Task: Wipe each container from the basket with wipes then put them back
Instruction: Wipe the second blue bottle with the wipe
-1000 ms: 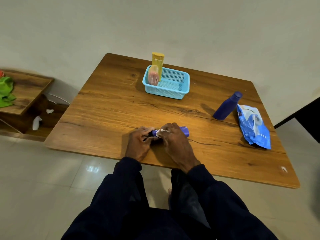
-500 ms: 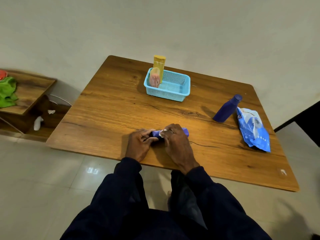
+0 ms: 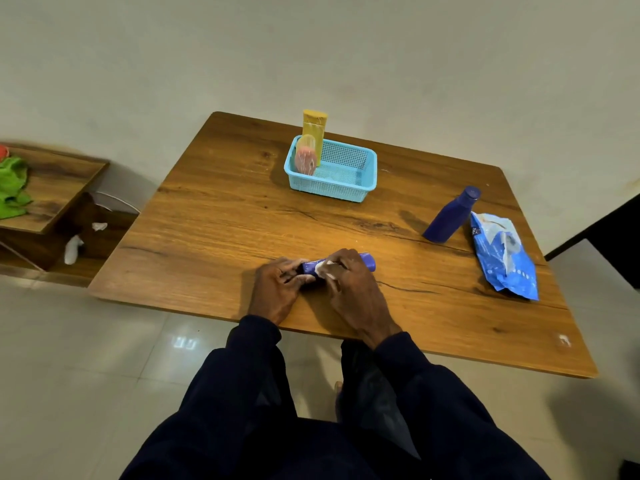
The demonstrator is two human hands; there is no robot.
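Note:
A small purple container [image 3: 367,260] lies on its side near the front edge of the wooden table [image 3: 225,216]. My left hand [image 3: 277,289] grips its left end. My right hand [image 3: 353,289] holds a white wipe [image 3: 323,266] pressed around the container's middle. The light blue basket [image 3: 349,187] stands at the back of the table. A tall yellow container [image 3: 314,131] and a pink container [image 3: 305,159] stand in the basket's left end. A dark blue bottle [image 3: 450,216] stands upright on the table at the right.
A blue pack of wipes [image 3: 505,258] lies by the dark blue bottle near the table's right edge. A low wooden shelf [image 3: 52,195] with a green cloth [image 3: 12,188] stands on the left. My legs are under the front edge, over a tiled floor.
My hands and the purple container stay in the same spot. The wipe in my right hand has shifted slightly along the container. The camera has tilted a little.

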